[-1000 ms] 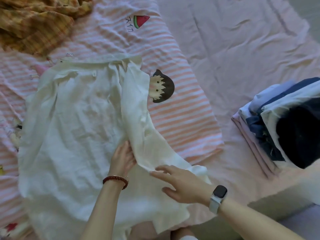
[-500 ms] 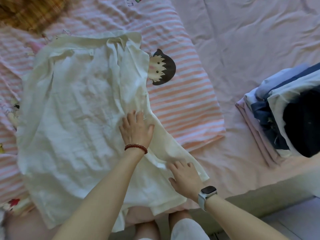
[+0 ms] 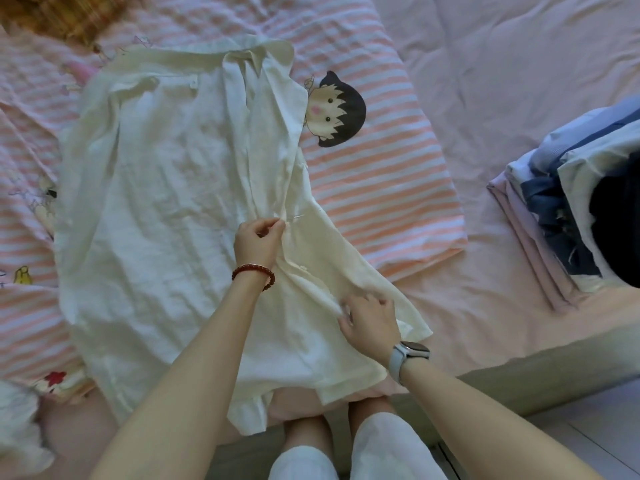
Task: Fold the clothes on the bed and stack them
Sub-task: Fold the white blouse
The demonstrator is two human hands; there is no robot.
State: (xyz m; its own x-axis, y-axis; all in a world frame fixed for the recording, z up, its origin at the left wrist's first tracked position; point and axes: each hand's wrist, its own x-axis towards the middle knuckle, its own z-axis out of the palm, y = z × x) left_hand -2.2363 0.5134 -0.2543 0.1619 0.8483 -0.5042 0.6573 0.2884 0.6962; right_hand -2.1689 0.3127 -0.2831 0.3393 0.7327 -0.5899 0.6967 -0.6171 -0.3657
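Both hands have left off pressing flat and now pinch the front edge of the white shirt [image 3: 166, 209]. The right hand [image 3: 372, 322], fingers curled, grips the placket nearest; its fingertips are hidden in cloth. The left hand [image 3: 258, 242] pinches it farther up. The shirt lies spread on the bed [image 3: 502, 98]. The folded stack [image 3: 571, 220] is cut off at the right.

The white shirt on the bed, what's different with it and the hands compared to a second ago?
Both hands went from lying flat on the white shirt to pinching its front edge: the left hand higher up, the right hand nearer the hem. The shirt stays spread on the striped quilt; the folded stack is untouched.
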